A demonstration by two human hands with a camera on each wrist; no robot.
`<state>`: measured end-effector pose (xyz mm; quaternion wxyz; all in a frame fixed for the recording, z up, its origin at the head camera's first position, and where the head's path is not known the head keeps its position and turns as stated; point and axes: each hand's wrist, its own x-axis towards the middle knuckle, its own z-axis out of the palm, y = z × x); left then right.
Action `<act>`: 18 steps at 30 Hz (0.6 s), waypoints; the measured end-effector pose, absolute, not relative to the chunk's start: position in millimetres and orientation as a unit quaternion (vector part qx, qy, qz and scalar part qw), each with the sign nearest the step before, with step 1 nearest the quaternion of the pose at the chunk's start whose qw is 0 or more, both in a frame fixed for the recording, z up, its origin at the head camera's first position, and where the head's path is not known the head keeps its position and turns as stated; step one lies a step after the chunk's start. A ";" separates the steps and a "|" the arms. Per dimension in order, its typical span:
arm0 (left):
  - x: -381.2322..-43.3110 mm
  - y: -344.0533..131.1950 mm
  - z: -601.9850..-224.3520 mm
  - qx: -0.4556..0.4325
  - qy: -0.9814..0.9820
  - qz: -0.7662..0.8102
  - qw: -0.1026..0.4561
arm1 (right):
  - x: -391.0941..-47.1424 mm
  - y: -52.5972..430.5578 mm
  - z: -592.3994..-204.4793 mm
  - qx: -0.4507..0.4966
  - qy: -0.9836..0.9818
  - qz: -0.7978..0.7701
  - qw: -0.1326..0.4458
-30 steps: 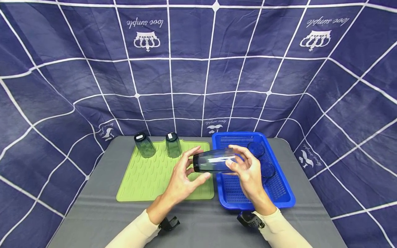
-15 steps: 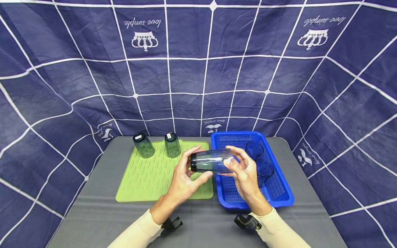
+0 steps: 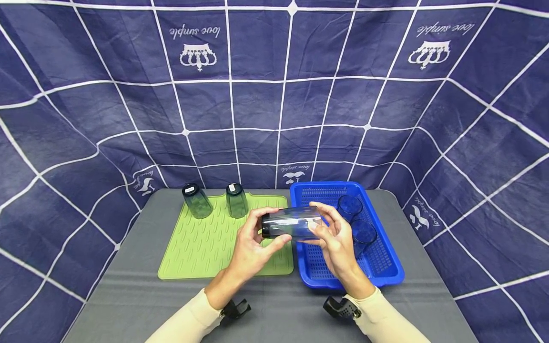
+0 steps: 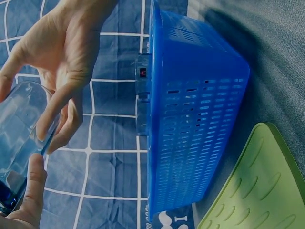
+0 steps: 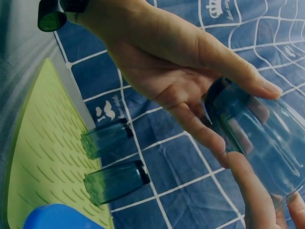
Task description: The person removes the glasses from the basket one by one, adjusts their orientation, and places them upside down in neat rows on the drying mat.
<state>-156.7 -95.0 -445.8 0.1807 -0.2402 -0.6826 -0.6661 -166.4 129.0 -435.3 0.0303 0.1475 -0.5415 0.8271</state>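
A blue-tinted drinking glass (image 3: 291, 223) lies on its side in the air, above the gap between the green mat and the blue basket. My left hand (image 3: 250, 243) holds its dark base end, thumb below and fingers above. At the rim end, my right hand (image 3: 339, 240) grips the glass with the thumb on the near side. The right wrist view shows the same glass (image 5: 281, 143) tilted, with fingers of both hands on it. Two more glasses, a left one (image 3: 198, 202) and a right one (image 3: 237, 202), stand upside down on the green drying mat (image 3: 206, 252).
A blue perforated basket (image 3: 306, 274) stands to the right of the mat. Inside it are two glasses, a far one (image 3: 349, 207) and a nearer one (image 3: 364, 233), rims up. The grey table (image 3: 274, 309) is backed by blue checked cloth (image 3: 257, 105).
The whole head view has shifted slightly left. Both hands keep hold of the glass, and the left hand's upper fingers have come down a little on it.
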 end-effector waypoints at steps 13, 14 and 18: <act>-157.5 -95.9 -447.4 -0.252 -0.688 -0.653 0.192 | -165.7 133.2 -438.5 0.180 -0.536 0.825 0.007; -157.8 -96.0 -447.4 -0.253 -0.688 -0.652 0.193 | -165.6 133.3 -438.4 0.181 -0.535 0.825 0.006; -158.2 -96.9 -446.8 -0.257 -0.687 -0.650 0.198 | -165.2 133.7 -438.1 0.185 -0.536 0.824 0.004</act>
